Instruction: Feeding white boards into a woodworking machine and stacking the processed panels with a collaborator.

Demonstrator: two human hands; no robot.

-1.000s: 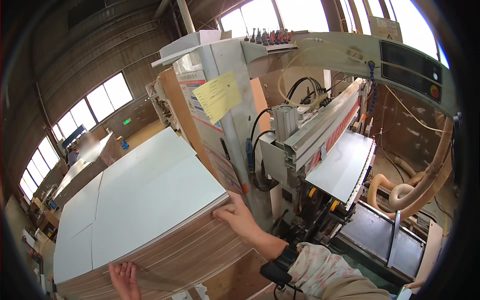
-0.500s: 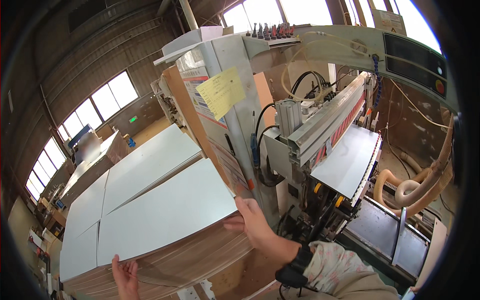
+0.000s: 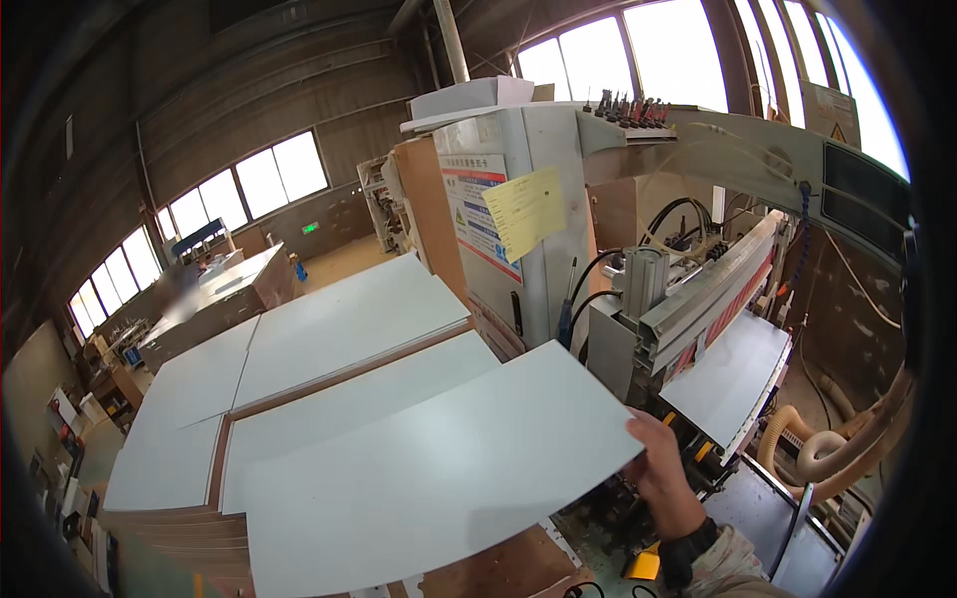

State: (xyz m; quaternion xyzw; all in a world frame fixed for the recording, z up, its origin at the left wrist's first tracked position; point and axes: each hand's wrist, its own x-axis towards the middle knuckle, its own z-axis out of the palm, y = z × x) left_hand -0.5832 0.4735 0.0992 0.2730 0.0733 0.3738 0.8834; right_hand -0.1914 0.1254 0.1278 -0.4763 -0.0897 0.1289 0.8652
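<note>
A thin white panel (image 3: 429, 468) is lifted off a stack, sloping across the lower middle. My right hand (image 3: 658, 460) grips it at its right corner, thumb and fingers closed on the edge. My left hand is out of sight; the panel's lower left part reaches the bottom of the picture. Under and behind it, another white panel (image 3: 349, 394) lies on top of the stack, partly covered. More white panels (image 3: 339, 324) lie beside it on the neighbouring stacks, whose brown side edges (image 3: 194, 538) show at the left.
To the right stands a machine with a metal beam (image 3: 713, 289) and another white panel (image 3: 733, 369) lying in it. A grey cabinet (image 3: 543, 140) with a yellow paper (image 3: 525, 211) rises behind the stacks. Ribbed hoses (image 3: 812, 448) coil at the far right. A blurred person (image 3: 179, 291) is at the back left.
The top panel has come up off the stack and moved right and nearer, held in my right hand. My left hand has left the view. The view has turned left.
</note>
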